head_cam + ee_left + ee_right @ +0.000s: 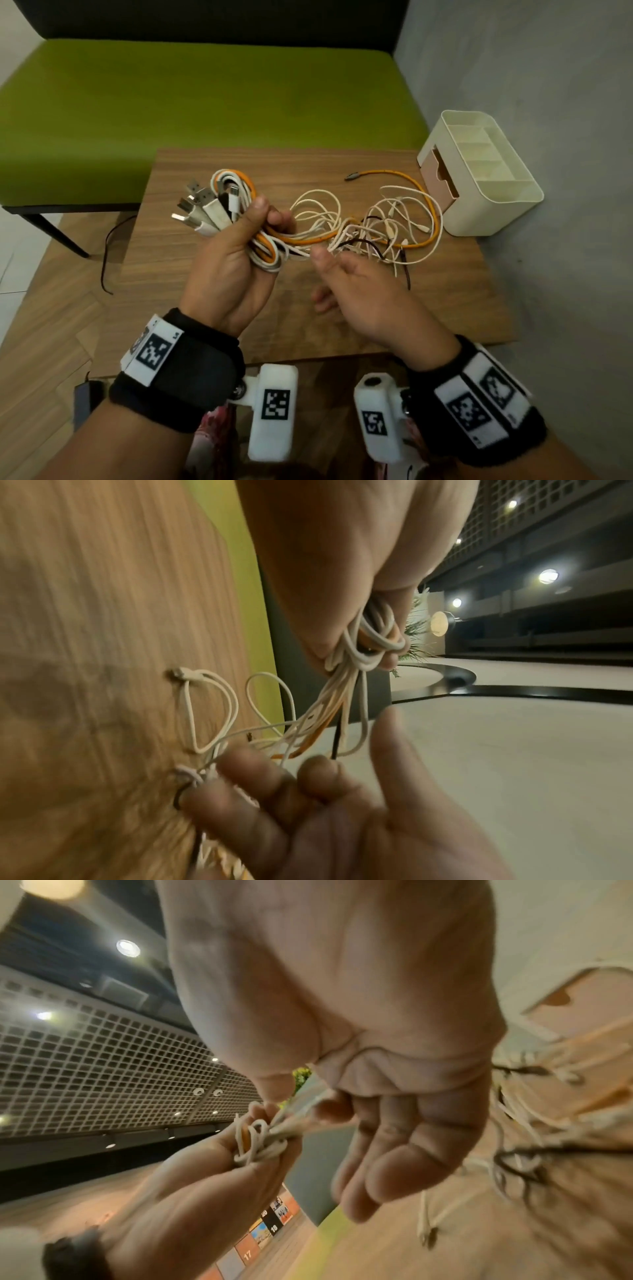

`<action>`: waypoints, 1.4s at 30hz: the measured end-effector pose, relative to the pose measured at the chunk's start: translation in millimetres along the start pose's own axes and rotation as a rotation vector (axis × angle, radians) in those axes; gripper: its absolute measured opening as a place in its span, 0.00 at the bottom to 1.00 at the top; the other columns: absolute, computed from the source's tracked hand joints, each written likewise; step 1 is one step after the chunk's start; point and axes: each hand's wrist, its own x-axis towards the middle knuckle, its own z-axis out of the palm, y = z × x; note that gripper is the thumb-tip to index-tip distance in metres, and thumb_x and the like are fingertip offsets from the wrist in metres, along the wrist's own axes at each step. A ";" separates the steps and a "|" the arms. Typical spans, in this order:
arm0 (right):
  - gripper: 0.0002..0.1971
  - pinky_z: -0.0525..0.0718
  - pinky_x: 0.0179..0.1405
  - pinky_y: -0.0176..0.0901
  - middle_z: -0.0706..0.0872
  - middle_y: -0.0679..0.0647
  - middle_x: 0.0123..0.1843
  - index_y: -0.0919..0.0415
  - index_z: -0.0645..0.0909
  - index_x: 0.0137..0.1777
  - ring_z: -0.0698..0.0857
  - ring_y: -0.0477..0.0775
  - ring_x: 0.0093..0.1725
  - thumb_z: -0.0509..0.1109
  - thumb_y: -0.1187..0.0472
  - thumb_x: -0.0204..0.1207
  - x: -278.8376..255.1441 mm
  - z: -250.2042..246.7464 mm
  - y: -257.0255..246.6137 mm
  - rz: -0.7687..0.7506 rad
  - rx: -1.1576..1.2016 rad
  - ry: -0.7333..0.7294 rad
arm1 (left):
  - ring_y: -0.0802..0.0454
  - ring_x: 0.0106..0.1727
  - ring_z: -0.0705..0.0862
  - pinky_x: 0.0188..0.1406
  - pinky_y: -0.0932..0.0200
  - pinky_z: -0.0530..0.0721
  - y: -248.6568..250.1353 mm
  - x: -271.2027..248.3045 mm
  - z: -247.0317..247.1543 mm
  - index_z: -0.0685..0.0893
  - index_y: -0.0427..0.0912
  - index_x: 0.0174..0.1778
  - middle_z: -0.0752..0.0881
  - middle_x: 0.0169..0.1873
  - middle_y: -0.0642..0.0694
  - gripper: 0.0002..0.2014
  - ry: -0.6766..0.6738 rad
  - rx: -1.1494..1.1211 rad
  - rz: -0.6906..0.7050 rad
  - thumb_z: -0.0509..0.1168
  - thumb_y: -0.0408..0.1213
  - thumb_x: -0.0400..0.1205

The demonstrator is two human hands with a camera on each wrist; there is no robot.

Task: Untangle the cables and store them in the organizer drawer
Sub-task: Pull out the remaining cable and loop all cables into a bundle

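Black wrist straps [191, 373] bearing white coded tags are worn on both forearms, closest to the head camera. Beyond them, the left hand [236, 260] is raised above a wooden table [191, 274], its fingers and thumb curled round a gathered bundle of cables [239, 205]; several USB plugs [198, 209] are fanned out past the thumb side, and white and orange loops are seen wrapped at the little-finger side in the wrist views [369, 642] [260, 1139]. From this grip the strands are led toward the right hand [356, 284], which is held just beside the left with fingers loosely extended and nothing enclosed; whether the thumb tip is touching the strands cannot be told, the hand being blurred. Past the right hand's fingertips a loose tangle [383, 222] of white, dark and orange cable is spread on the table. Farther to the right of that hand a cream organizer [486, 178] is stood at the table edge, with its pink drawer [440, 178] partly pulled out, the orange cable [397, 174] lying just beside it. Behind both hands a green bench [205, 96] is placed.
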 end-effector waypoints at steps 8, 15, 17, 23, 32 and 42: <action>0.22 0.89 0.55 0.55 0.93 0.57 0.48 0.47 0.67 0.64 0.91 0.59 0.54 0.69 0.72 0.80 21.3 -0.4 10.7 -0.134 0.855 0.155 | 0.60 0.26 0.77 0.36 0.63 0.84 -14.2 -6.9 5.0 0.76 0.42 0.36 0.75 0.25 0.51 0.08 0.052 -0.005 -0.174 0.61 0.34 0.82; 0.28 0.88 0.58 0.53 0.86 0.65 0.58 0.58 0.61 0.79 0.88 0.59 0.62 0.60 0.77 0.83 16.8 -13.9 6.6 -0.173 0.784 0.104 | 0.60 0.26 0.78 0.32 0.64 0.84 -16.0 -5.1 3.7 0.81 0.42 0.38 0.77 0.26 0.50 0.04 0.120 0.083 -0.243 0.66 0.35 0.79; 0.37 0.84 0.66 0.62 0.86 0.63 0.64 0.52 0.51 0.86 0.87 0.58 0.65 0.62 0.73 0.83 17.0 -11.3 7.5 -0.192 0.695 0.105 | 0.60 0.26 0.79 0.32 0.64 0.84 -17.5 -4.9 2.8 0.82 0.41 0.41 0.80 0.30 0.48 0.03 0.106 0.111 -0.278 0.66 0.34 0.80; 0.40 0.75 0.74 0.64 0.89 0.47 0.62 0.46 0.40 0.87 0.85 0.48 0.66 0.61 0.67 0.86 15.6 -12.1 16.8 -0.327 0.434 0.074 | 0.61 0.24 0.78 0.28 0.67 0.82 -20.1 -6.9 3.3 0.81 0.34 0.64 0.84 0.52 0.38 0.18 0.040 0.120 -0.339 0.67 0.33 0.78; 0.42 0.73 0.76 0.57 0.82 0.34 0.71 0.38 0.41 0.85 0.78 0.39 0.73 0.63 0.37 0.78 21.5 -20.9 30.8 -0.309 0.040 -0.107 | 0.60 0.25 0.77 0.24 0.68 0.77 -21.3 -13.9 3.4 0.84 0.33 0.57 0.81 0.42 0.38 0.19 -0.028 0.403 -0.363 0.72 0.29 0.69; 0.09 0.86 0.43 0.48 0.92 0.44 0.42 0.50 0.92 0.53 0.89 0.42 0.43 0.78 0.53 0.74 9.1 -25.6 20.4 -0.440 -0.112 0.263 | 0.59 0.24 0.77 0.21 0.69 0.76 -25.2 -9.8 5.9 0.84 0.29 0.59 0.83 0.41 0.39 0.21 0.095 0.353 -0.380 0.72 0.31 0.70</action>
